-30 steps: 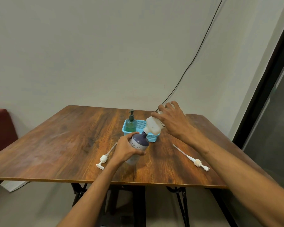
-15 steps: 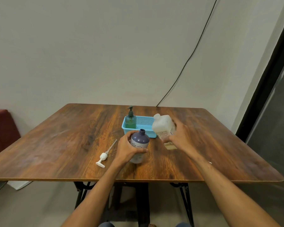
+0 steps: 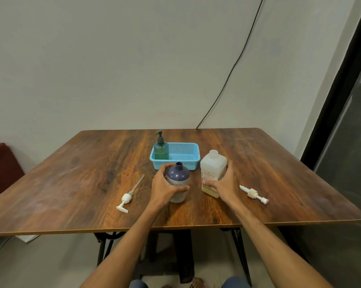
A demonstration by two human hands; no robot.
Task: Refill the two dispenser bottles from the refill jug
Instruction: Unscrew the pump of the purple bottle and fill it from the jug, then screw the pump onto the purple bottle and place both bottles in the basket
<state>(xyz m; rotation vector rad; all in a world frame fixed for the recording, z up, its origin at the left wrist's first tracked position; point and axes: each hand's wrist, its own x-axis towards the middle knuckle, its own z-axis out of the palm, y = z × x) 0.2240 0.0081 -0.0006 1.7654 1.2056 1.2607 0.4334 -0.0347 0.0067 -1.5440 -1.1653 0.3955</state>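
A purple dispenser bottle (image 3: 178, 175) stands open-necked, with no pump, at the middle of the wooden table (image 3: 71, 183). My left hand (image 3: 163, 188) is wrapped around its left side and front. To its right the white refill jug (image 3: 213, 165) stands upright and uncapped on the table. My right hand (image 3: 223, 186) holds the jug's lower right side, thumb across its front. A green dispenser bottle (image 3: 161, 149) with its pump on stands in the left end of a blue basket (image 3: 194, 144) behind them.
Two white pump heads with long tubes lie on the table, one (image 3: 126, 198) left of my left hand, the other (image 3: 253, 193) right of my right hand. A black cable (image 3: 233, 65) runs down the wall. A red seat (image 3: 0, 167) stands at far left.
One second ago my right hand held the jug tipped over the purple bottle's neck. It has since swung the jug right and stood it upright on the table. My left hand stayed on the bottle.
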